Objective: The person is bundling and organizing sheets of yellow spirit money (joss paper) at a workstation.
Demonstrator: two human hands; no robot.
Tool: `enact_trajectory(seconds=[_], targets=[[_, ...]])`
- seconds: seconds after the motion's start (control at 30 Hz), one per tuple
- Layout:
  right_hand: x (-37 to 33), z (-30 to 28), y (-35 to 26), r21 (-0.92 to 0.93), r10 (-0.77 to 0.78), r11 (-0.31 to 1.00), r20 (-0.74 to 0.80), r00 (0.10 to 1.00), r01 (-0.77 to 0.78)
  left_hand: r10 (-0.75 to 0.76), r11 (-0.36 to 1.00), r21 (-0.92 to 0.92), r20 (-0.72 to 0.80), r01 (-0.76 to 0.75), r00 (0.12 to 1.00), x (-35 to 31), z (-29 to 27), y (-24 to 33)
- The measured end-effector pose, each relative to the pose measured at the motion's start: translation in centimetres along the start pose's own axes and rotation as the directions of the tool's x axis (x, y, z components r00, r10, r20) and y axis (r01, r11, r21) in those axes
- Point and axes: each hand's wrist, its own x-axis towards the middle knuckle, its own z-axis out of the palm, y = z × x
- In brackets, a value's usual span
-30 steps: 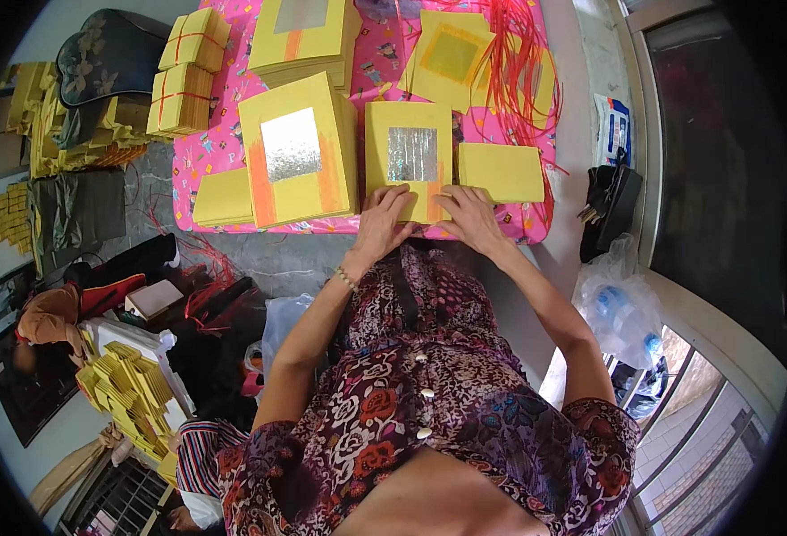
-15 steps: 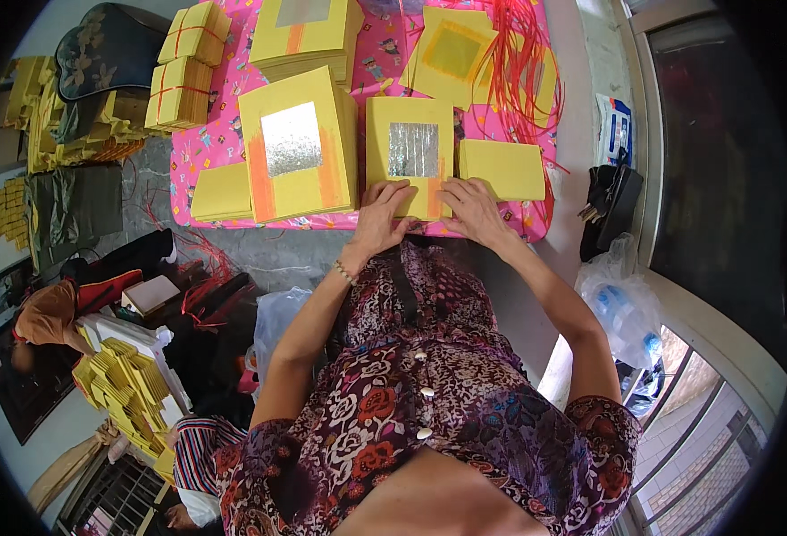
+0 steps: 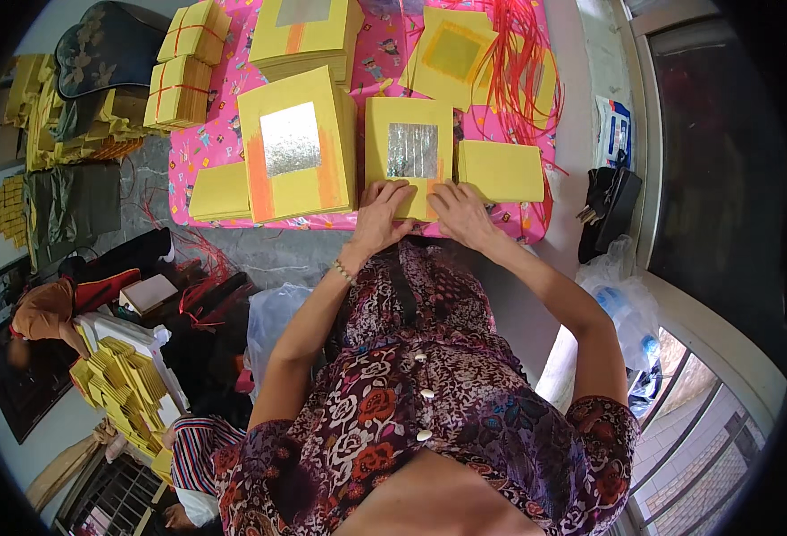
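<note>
Directly in front of me, at the table's near edge, lies a yellow joss paper sheet (image 3: pixel 409 112) with a silver foil square (image 3: pixel 412 150) and orange streaks beside it. My left hand (image 3: pixel 382 214) is closed on its lower left edge, fingers lying over the top and thumb at the near side. Closed on the lower right part is my right hand (image 3: pixel 458 213), its fingertips pressed on the orange streak. A thick stack of larger yellow paper (image 3: pixel 291 192) with a silver square stands left of the left hand. Beside the right hand sits a plain yellow stack (image 3: pixel 502 170).
A pink patterned cloth (image 3: pixel 211 143) covers the table. Red strings (image 3: pixel 519 67) hang over yellow sheets (image 3: pixel 449 62) at the back right. Tied yellow bundles (image 3: pixel 179 94) stand at the back left. A person's striped sleeve (image 3: pixel 201 451) shows at lower left.
My right hand has slid slightly left along the near edge of the sheet, closer to my left hand. My left hand stays in place.
</note>
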Motion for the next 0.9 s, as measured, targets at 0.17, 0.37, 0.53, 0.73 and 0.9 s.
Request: enact_trajectory(seconds=[0.17, 0.37, 0.53, 0.73, 0.9], targets=[[0.2, 0.8, 0.8, -0.107, -0.045, 0.993, 0.001, 0.999, 0.045, -0.051, 0.997, -0.051, 0.013, 0.051, 0.999, 0.3, -0.1, 0.3], [1.1, -0.8, 1.8, 0.062, -0.035, 0.998, 0.049, 0.998, 0.032, -0.101, 0.990, -0.100, 0.008, 0.101, 0.995, 0.6, -0.4, 0.1], [1.3, -2.1, 2.8, 0.210, 0.032, 0.975, 0.177, 0.984, -0.070, -0.078, 0.988, -0.131, 0.003, 0.077, 0.997, 0.6, -1.0, 0.2], [0.5, -2.6, 2.9, 0.354, 0.062, 0.929, 0.137, 0.989, -0.107, -0.119, 0.978, -0.171, -0.002, 0.117, 0.993, 1.0, -0.7, -0.1], [0.4, -2.8, 2.7, 0.478, 0.168, 0.855, 0.111, 0.980, -0.200, -0.210, 0.882, -0.418, 0.064, 0.218, 0.975, 1.1, -0.1, -0.9]])
